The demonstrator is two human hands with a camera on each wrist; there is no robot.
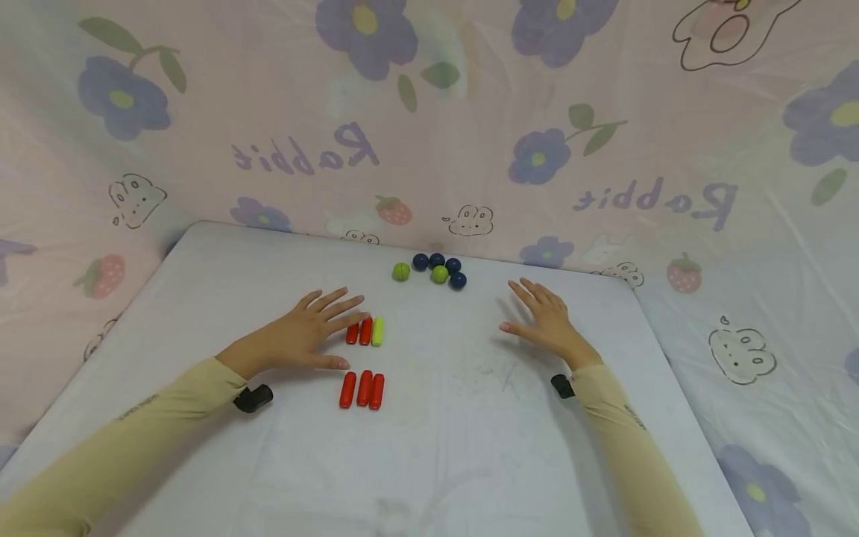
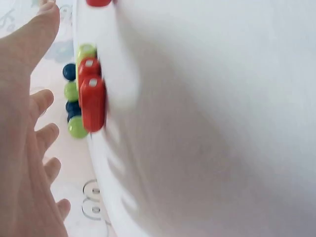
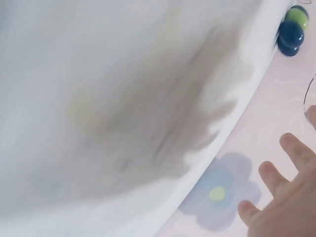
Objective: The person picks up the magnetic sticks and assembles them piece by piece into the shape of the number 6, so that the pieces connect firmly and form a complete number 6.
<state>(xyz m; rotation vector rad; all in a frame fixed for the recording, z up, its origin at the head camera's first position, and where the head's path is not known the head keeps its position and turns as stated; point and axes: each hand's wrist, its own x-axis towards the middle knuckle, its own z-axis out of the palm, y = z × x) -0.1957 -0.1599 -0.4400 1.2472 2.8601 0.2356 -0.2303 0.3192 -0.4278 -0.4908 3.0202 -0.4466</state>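
Note:
My left hand (image 1: 302, 335) hovers over the left part of the white table with its fingers spread and nothing in its grasp. In the head view its fingertips overlap the far row, made of two red sticks (image 1: 365, 333) and a yellow stick (image 1: 378, 332). Just nearer than its thumb lie three more red sticks (image 1: 365, 388) side by side. The left wrist view shows the red sticks (image 2: 94, 106) end-on beyond the palm. Over on the right, my right hand (image 1: 549, 324) is also raised and empty, fingers apart, its shadow falling on the table.
At the table's back edge sit two green balls (image 1: 401, 271) and several dark blue balls (image 1: 458, 280) in a loose cluster. A patterned cloth (image 1: 429, 149) with flowers and rabbits hangs behind the white table (image 1: 443, 462). Dark wrist-worn devices (image 1: 253, 399) show below both sleeves.

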